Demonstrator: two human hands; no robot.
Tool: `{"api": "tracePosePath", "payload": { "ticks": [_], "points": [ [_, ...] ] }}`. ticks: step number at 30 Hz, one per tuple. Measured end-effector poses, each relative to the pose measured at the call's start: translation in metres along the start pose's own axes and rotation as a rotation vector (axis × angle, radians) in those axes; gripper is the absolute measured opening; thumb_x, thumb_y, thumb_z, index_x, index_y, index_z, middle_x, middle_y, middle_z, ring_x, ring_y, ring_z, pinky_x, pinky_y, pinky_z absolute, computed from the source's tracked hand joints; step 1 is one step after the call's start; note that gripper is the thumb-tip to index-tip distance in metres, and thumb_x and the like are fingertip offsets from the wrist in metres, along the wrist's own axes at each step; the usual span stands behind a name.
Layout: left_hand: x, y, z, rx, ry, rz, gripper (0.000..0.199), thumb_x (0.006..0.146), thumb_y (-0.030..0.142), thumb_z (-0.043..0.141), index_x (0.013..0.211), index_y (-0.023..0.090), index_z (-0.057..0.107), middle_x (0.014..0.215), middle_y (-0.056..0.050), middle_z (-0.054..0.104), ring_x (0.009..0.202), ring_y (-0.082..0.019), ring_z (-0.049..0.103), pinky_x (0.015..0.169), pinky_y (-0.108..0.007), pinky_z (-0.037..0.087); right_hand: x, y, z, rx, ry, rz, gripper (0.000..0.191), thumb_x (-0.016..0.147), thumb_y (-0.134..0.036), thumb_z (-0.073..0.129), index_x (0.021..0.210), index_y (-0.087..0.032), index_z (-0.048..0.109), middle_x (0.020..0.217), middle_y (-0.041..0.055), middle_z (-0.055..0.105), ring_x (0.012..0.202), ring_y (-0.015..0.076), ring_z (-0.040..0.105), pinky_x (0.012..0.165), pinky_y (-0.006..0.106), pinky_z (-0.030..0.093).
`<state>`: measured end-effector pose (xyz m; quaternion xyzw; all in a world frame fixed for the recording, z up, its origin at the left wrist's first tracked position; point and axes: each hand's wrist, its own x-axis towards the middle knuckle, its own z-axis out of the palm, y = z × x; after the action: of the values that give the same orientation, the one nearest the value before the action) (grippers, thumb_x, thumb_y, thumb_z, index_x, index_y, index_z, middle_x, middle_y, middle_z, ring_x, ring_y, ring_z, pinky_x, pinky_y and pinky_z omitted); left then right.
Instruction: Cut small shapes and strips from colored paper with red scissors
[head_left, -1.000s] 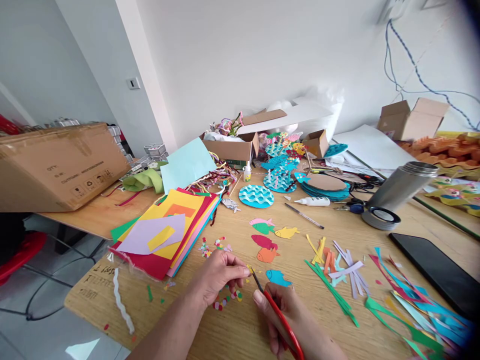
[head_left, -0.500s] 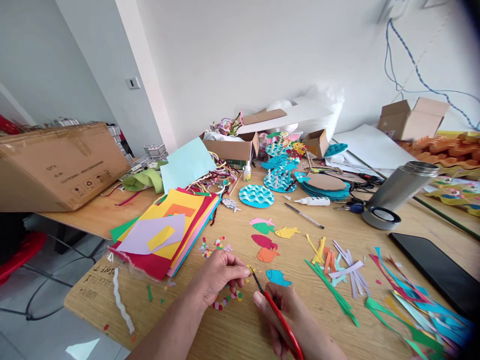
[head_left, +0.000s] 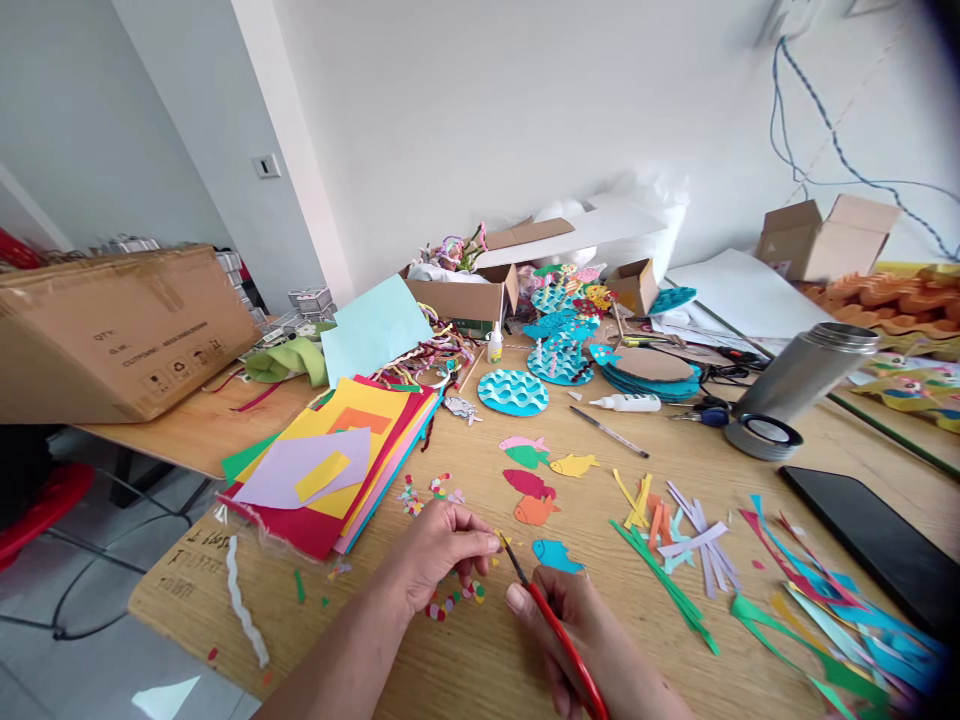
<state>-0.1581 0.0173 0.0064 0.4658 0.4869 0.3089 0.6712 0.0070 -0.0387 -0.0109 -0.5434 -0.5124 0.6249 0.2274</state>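
My right hand [head_left: 564, 635] is closed around red-handled scissors [head_left: 564, 640], whose dark blades point up and left. Their tips meet a tiny yellow paper piece [head_left: 499, 536] pinched between the thumb and fingertips of my left hand [head_left: 448, 548]. Small coloured paper dots [head_left: 456, 600] lie on the wooden table under my left hand, partly hidden by it. Just beyond the blades is a blue paper fish [head_left: 556, 556]. Farther up are an orange fish [head_left: 535, 510], a red fish [head_left: 526, 484], a yellow fish [head_left: 574, 465], and green and pink ones.
Coloured paper sheets [head_left: 330, 470] are stacked at left. Paper strips [head_left: 701, 545] and a black phone [head_left: 870, 545] lie at right, near a steel flask [head_left: 806, 375]. Behind are a wavy blue disc [head_left: 513, 392], a glue bottle [head_left: 628, 402], a pen [head_left: 609, 431] and cardboard boxes.
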Motion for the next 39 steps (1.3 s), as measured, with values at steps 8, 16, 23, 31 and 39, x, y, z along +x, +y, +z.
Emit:
{"api": "tracePosePath", "payload": {
  "ticks": [8,16,23,31,39],
  "points": [
    [-0.003,0.005,-0.004,0.010,-0.014,0.004,0.023,0.065,0.034,0.067,0.070,0.012,0.063,0.055,-0.003,0.066,0.038,-0.006,0.047,0.038,-0.018,0.037,0.002,0.003,0.000,0.005,0.003,-0.003,0.051,0.072,-0.073,0.045,0.067,-0.023,0.037,0.030,-0.0105,0.041,0.023,0.0058,0.037,0.025,0.014,0.023],
    [-0.004,0.009,-0.007,0.032,-0.046,0.006,0.023,0.061,0.032,0.070,0.066,0.011,0.063,0.057,-0.004,0.068,0.038,-0.006,0.048,0.040,-0.018,0.036,0.000,-0.002,0.002,-0.009,0.016,0.009,0.049,0.074,-0.069,0.048,0.065,-0.023,0.036,0.029,-0.0107,0.039,0.022,0.0051,0.036,0.024,0.013,0.019],
    [-0.005,0.010,-0.006,0.025,-0.108,-0.051,0.025,0.060,0.032,0.071,0.069,0.011,0.061,0.057,-0.006,0.070,0.037,-0.009,0.053,0.040,-0.020,0.039,0.000,0.000,0.002,0.001,0.003,0.041,0.050,0.074,-0.072,0.046,0.069,-0.023,0.036,0.029,-0.0112,0.039,0.023,0.0066,0.039,0.025,0.013,0.023],
    [-0.001,0.002,-0.005,-0.090,-0.083,-0.051,0.022,0.064,0.030,0.066,0.074,0.014,0.054,0.065,-0.009,0.072,0.038,-0.010,0.052,0.041,-0.022,0.043,-0.001,-0.006,0.002,0.013,-0.016,0.018,0.057,0.071,-0.078,0.040,0.071,-0.021,0.038,0.033,-0.0080,0.047,0.026,0.0057,0.041,0.029,0.014,0.028],
    [-0.001,0.003,-0.002,-0.168,-0.001,-0.022,0.023,0.061,0.029,0.071,0.069,0.013,0.057,0.065,-0.007,0.070,0.048,-0.009,0.052,0.048,-0.022,0.044,-0.002,-0.005,0.001,-0.011,-0.013,-0.015,0.055,0.074,-0.075,0.040,0.070,-0.021,0.039,0.035,-0.0064,0.049,0.027,0.0066,0.043,0.031,0.015,0.028]
  ]
}}
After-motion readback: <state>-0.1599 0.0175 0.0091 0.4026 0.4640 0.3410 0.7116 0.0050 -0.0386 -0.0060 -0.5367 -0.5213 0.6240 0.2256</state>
